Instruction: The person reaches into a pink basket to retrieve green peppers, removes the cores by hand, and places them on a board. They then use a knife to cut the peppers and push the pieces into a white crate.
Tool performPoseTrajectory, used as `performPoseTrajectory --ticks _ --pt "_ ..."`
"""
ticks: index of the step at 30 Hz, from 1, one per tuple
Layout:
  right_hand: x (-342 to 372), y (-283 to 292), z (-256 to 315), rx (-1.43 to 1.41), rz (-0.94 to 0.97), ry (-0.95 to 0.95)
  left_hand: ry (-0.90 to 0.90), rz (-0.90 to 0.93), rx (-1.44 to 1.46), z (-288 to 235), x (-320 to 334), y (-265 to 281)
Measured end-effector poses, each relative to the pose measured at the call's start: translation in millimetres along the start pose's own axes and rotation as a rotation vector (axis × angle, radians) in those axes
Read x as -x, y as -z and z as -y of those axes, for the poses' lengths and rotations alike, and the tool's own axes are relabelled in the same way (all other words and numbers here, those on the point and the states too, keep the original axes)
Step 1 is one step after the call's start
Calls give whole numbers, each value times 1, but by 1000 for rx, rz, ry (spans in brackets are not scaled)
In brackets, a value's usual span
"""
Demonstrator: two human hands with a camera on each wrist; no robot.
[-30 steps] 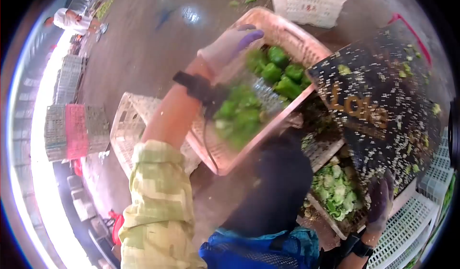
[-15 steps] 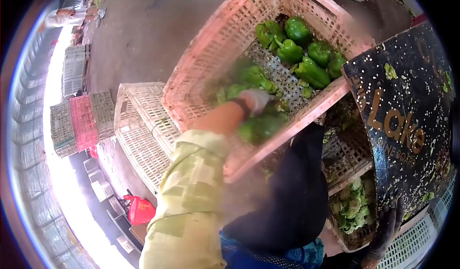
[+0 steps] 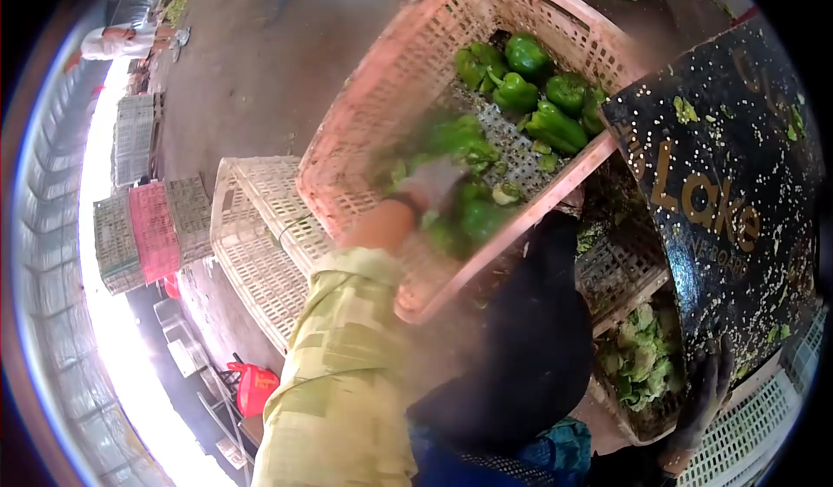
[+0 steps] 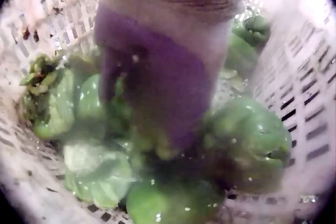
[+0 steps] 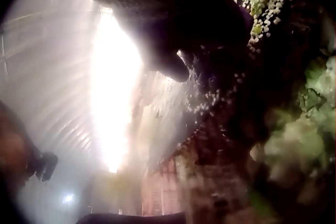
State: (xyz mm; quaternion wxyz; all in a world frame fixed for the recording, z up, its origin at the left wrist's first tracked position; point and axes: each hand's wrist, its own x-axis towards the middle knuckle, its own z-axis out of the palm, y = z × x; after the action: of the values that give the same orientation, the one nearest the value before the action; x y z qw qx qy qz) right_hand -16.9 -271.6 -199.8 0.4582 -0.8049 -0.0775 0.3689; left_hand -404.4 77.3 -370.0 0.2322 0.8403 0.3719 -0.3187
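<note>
My left hand, in a white glove with a purple palm, reaches down into a pink plastic crate. Its fingers go in among green bell peppers, which hide the fingertips, so I cannot tell whether they grip one. More green bell peppers lie at the crate's far end. A black board with gold "Lake" lettering stands slanted on the right, scattered with white specks and leaf scraps. My right hand, in a dark glove, rests on its near edge with fingers extended.
Below the board, a crate of trimmed leafy greens sits by my leg. White crates stand left and right. Further off are stacked crates, a red bag and a person.
My left hand has come down from above the pink crate's far-left side into the near peppers, then shifted slightly among them. My right hand has stayed on the board.
</note>
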Motion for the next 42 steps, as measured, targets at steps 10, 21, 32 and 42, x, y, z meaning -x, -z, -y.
performPoseTrajectory --ticks 10,21,32,42 --pt "3 -3 4 -36 8 7 85 -25 231 19 -12 -31" --pt "6 -4 12 78 39 237 24 34 86 2 -24 -22" --pt "41 136 -46 649 -332 37 141 -329 1450 -21 90 147" --pt "8 108 -71 818 -367 7 -383 84 1418 -296 123 217"
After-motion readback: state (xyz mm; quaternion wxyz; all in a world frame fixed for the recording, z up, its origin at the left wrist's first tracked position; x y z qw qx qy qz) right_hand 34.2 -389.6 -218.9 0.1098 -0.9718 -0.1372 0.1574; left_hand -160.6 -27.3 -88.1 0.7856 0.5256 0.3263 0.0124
